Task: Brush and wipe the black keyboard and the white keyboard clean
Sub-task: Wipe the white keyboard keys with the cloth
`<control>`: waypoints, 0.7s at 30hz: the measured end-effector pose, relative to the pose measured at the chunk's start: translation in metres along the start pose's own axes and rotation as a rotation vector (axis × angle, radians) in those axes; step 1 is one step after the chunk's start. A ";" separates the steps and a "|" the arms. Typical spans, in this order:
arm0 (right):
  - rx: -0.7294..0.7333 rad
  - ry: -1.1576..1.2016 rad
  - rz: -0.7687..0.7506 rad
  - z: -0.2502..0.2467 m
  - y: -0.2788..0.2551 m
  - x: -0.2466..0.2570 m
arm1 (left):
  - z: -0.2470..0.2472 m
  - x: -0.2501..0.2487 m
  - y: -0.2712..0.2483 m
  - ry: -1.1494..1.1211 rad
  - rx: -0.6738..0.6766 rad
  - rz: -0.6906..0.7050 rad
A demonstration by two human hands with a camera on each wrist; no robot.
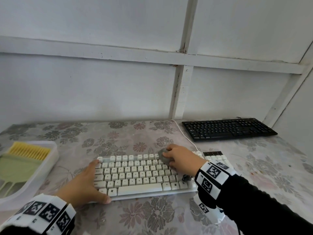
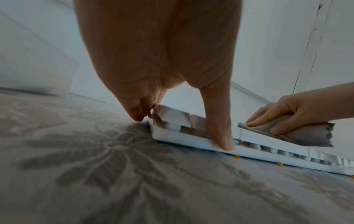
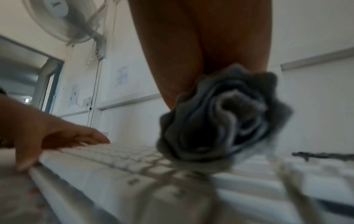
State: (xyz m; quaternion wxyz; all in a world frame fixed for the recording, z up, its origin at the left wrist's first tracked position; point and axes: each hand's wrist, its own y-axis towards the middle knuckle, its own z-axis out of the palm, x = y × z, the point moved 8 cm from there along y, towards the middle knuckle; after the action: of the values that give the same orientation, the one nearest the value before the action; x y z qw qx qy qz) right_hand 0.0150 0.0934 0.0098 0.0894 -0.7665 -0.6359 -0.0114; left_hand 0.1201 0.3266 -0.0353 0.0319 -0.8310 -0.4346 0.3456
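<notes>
The white keyboard (image 1: 135,173) lies in front of me on the floral tablecloth. My left hand (image 1: 94,182) holds its left end, with the thumb (image 2: 220,128) on the front edge and the fingers at the back left corner. My right hand (image 1: 181,158) grips a bunched grey cloth (image 1: 163,156) and presses it on the top rows of keys, right of the middle. In the right wrist view the cloth (image 3: 220,121) sits on the blurred keys (image 3: 114,163). The black keyboard (image 1: 228,129) lies at the back right, untouched.
A clear plastic tray (image 1: 51,165) at the left holds a green brush with yellow bristles (image 1: 25,160). A white cable (image 1: 186,138) runs from the white keyboard toward the wall. The white panelled wall stands right behind the table, and a wall fan (image 3: 63,19) hangs high up.
</notes>
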 end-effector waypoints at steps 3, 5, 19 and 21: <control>-0.024 -0.036 -0.005 -0.002 -0.006 -0.015 | 0.000 -0.002 -0.001 0.008 0.001 0.008; -0.020 -0.034 0.061 -0.005 -0.013 -0.035 | 0.000 -0.003 -0.001 0.008 0.000 0.009; 0.009 -0.053 0.348 -0.010 -0.045 -0.130 | 0.001 -0.004 -0.002 0.000 0.037 0.023; -0.010 -0.086 0.374 -0.010 -0.050 -0.142 | 0.001 -0.003 -0.001 0.008 0.032 0.023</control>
State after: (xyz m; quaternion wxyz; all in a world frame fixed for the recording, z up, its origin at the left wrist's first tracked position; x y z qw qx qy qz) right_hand -0.0604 -0.0369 0.0069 0.0588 -0.8716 -0.4855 0.0348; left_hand 0.1177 0.3247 -0.0335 0.0429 -0.8367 -0.4194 0.3495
